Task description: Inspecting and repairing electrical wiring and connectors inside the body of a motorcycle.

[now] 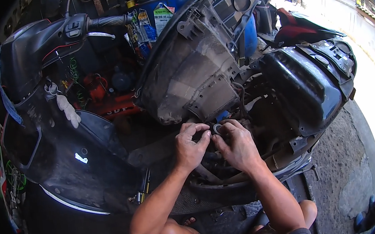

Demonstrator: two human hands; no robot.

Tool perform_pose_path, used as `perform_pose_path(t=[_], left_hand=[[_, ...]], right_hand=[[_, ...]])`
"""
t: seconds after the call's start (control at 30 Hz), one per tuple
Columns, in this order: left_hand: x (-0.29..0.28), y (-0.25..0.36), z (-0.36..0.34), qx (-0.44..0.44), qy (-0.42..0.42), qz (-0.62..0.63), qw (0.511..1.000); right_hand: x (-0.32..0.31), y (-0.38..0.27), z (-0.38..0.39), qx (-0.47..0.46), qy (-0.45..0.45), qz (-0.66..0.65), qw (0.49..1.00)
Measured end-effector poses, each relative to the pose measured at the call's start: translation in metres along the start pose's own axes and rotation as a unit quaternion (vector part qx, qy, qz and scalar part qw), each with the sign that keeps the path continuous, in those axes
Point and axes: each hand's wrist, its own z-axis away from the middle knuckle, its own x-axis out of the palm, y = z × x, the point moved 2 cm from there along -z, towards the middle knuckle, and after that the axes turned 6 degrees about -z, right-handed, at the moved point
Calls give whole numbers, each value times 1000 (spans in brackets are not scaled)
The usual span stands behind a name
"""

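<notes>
Dim, cluttered workshop, opening at 2 o'clock onto a bright pale wall; grey concrete floor at 4 o'clock. Partly stripped dark scooter fills most of the view. Its front shield sits at 9 o'clock, dusty black. Dirty grey-brown panel at 12 o'clock, tilted up, moulded side showing. Glossy black housing between 2 and 3 o'clock. Red machine in shadow behind the scooter, between 9 and 10. Blue container, partly hidden behind the panel, between 1 and 2. Black handlebar grip at 11 o'clock, pale lever just beneath.

My forearms come up from 6 o'clock and meet near the centre, just below the tilted panel. My left hand is at the ring's 8 o'clock, thumb and forefinger curled, tips close to each other; can't tell whether they grip anything. My right hand is at the ring's 4 to 5 o'clock, thumb and forefinger pinching it.

White glove-shaped hanger dangles against the shield at 9 o'clock. Tool with a yellow-and-black handle at 7 o'clock, beside my left forearm. Smallest: the small round ring, between my two hands, just off centre toward 4 o'clock; finer detail too small to read.
</notes>
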Motion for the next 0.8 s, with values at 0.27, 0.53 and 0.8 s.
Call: perform_pose_path(t=[0.27, 0.53, 0.8], left_hand=[[-3, 0, -2, -20, -9, 9, 1000], [-2, -19, 2, -2, -28, 81, 996], [-6, -6, 7, 108, -11, 24, 994]], right_hand=[[3, 8, 3, 5, 2, -3, 1000], [7, 7, 6, 16, -9, -21, 1000], [3, 3, 6, 20, -14, -6, 1000]])
